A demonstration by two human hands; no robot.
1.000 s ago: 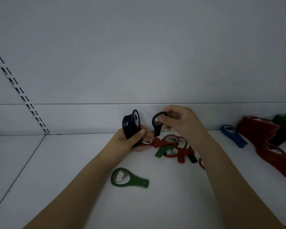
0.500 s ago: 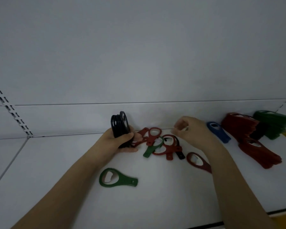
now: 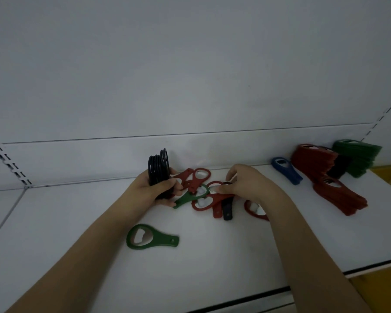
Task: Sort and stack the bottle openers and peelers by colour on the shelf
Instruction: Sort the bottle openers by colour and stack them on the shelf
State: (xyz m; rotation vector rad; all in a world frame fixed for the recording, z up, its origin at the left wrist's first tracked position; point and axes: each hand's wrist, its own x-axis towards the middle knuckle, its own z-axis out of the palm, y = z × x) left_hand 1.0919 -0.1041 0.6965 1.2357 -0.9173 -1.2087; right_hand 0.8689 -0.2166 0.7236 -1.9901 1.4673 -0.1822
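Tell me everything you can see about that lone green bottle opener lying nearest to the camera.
The green opener lies flat on the white shelf, apart from the mixed pile further back. It has a round ring head on the left with a shaped opening showing a pale metal lip, and a short flat handle pointing right with a small hole near its end. It looks like painted or coated metal, though I cannot be sure. No hand touches it; it sits between the two forearms, nearer the left one.
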